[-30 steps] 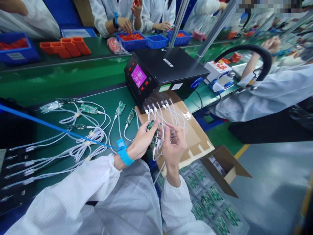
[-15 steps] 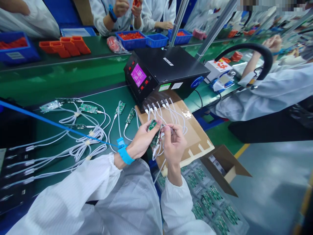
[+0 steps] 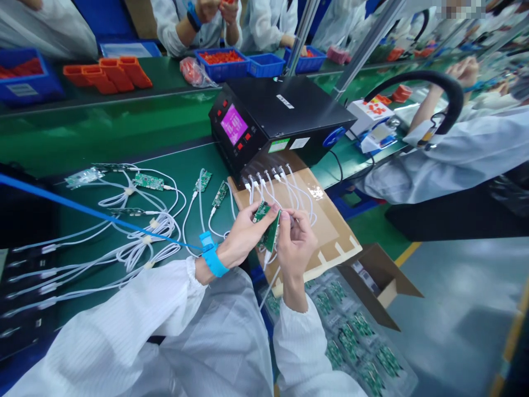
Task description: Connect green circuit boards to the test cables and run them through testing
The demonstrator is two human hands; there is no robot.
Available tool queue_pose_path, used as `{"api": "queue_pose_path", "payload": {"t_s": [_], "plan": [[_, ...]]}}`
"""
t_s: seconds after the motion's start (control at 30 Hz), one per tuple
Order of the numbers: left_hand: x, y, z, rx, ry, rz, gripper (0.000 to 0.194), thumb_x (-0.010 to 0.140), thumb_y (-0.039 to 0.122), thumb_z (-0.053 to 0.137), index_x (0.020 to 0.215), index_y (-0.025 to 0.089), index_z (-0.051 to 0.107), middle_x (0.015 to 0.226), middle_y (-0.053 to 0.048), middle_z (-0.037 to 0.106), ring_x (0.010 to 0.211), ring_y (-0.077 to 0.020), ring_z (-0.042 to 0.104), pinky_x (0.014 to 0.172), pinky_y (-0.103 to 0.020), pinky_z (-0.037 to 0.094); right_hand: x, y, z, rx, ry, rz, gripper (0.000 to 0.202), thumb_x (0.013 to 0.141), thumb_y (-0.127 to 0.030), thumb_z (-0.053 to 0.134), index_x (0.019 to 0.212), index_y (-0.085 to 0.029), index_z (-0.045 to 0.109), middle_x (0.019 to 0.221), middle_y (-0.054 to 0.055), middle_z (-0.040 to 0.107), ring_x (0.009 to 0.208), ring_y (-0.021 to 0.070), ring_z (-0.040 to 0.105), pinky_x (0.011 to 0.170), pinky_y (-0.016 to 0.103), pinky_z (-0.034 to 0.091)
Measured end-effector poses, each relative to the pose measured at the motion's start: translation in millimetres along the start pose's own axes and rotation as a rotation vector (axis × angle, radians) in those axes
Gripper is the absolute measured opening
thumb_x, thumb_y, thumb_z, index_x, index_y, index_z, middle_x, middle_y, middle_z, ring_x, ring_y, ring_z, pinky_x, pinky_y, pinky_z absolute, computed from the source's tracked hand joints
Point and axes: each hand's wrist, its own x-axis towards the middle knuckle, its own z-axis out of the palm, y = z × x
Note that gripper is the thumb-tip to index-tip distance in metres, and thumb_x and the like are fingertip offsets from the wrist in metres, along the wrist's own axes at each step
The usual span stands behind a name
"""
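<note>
From the head view: green circuit boards [image 3: 271,234] are held above the cardboard sheet [image 3: 333,229], before the black box [image 3: 285,110]. They are clamped between thumb and fingers by the left hand [image 3: 241,236]; the nearer one's upper right edge is pinched by the right hand [image 3: 296,241]. A white plug [image 3: 267,257] is seen at the lower end.

Held board [image 3: 273,236] has turned; green face showing
</note>
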Motion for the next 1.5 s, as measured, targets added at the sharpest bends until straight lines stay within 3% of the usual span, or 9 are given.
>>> {"api": "queue_pose_path", "payload": {"t_s": [0.13,0.3,0.57,0.8,1.03,1.2,1.37,1.5], "plan": [[1.7,7.5,-0.6,-0.006,-0.062,-0.086,0.049,0.075,0.055,0.088,0.098,0.015,0.072,0.090,-0.002,0.068,0.081,-0.0115,0.061,0.080,-0.024,0.047,2.2,-0.7,-6.2,0.050,-0.031,0.042,0.018,0.101,-0.037,0.064,0.099,-0.021,0.071,0.090,0.001,0.062,0.077,0.0123,0.064,0.073,0.027,0.055],[4.4,13.9,1.2,-0.028,-0.124,-0.126,0.048,0.071,0.051,0.092,0.092,0.014,0.070,0.083,0.000,0.065,0.075,-0.0099,0.057,0.074,-0.024,0.045,1.9,-0.5,-7.1,0.046,0.030,-0.013,0.017,0.101,-0.037,0.064,0.099,-0.021,0.071,0.089,-0.001,0.061,0.077,0.0113,0.062,0.072,0.026,0.053],[4.6,13.4,6.7,-0.042,-0.106,-0.114,0.042,0.073,0.047,0.091,0.082,0.014,0.068,0.074,0.001,0.060,0.071,-0.0096,0.054,0.071,-0.023,0.044,3.2,-1.9,-4.0,-0.014,0.044,0.023,0.022,0.101,-0.041,0.063,0.096,-0.021,0.070,0.088,0.000,0.061,0.075,0.0121,0.061,0.072,0.028,0.054],[6.0,12.8,6.8,-0.001,-0.077,-0.105,0.041,0.072,0.044,0.092,0.091,0.013,0.073,0.082,-0.002,0.065,0.078,-0.0124,0.059,0.074,-0.024,0.046,4.2,0.8,-3.9,-0.030,0.051,0.060,0.027,0.099,-0.046,0.064,0.096,-0.020,0.071,0.086,0.001,0.061,0.073,0.0129,0.062,0.074,0.030,0.056],[4.6,19.3,-0.5,0.061,-0.069,-0.124,0.037,0.080,0.047,0.087,0.091,0.016,0.069,0.076,-0.001,0.065,0.066,-0.0112,0.058,0.064,-0.023,0.047,6.2,0.3,-11.1,0.000,-0.063,-0.001,0.019,0.098,-0.039,0.067,0.099,-0.021,0.074,0.088,0.002,0.066,0.077,0.0145,0.066,0.074,0.032,0.058],[11.7,22.8,-3.0,0.009,0.115,-0.005,0.029,0.099,0.045,0.066,0.097,0.016,0.066,0.078,-0.002,0.066,0.067,-0.0122,0.063,0.065,-0.024,0.052,2.4,-2.9,-6.6,0.006,-0.071,-0.006,0.017,0.099,-0.036,0.067,0.105,-0.023,0.074,0.092,0.003,0.070,0.083,0.0160,0.070,0.080,0.034,0.059],[23.6,31.0,-14.2,-0.102,0.323,0.114,0.031,0.098,0.048,0.067,0.096,0.018,0.062,0.077,-0.001,0.064,0.073,-0.0132,0.067,0.074,-0.026,0.056,6.3,1.4,-4.1,-0.046,-0.123,0.061,0.023,0.097,-0.041,0.068,0.107,-0.022,0.075,0.097,0.005,0.075,0.090,0.0184,0.072,0.088,0.038,0.060],[28.3,38.0,-23.9,-0.182,0.387,0.126,0.031,0.097,0.049,0.068,0.097,0.018,0.060,0.079,-0.001,0.065,0.074,-0.0136,0.068,0.078,-0.028,0.058,10.2,0.6,-2.6,-0.056,-0.159,0.066,0.021,0.097,-0.040,0.068,0.107,-0.023,0.076,0.098,0.005,0.076,0.090,0.0182,0.072,0.089,0.039,0.060]]}}
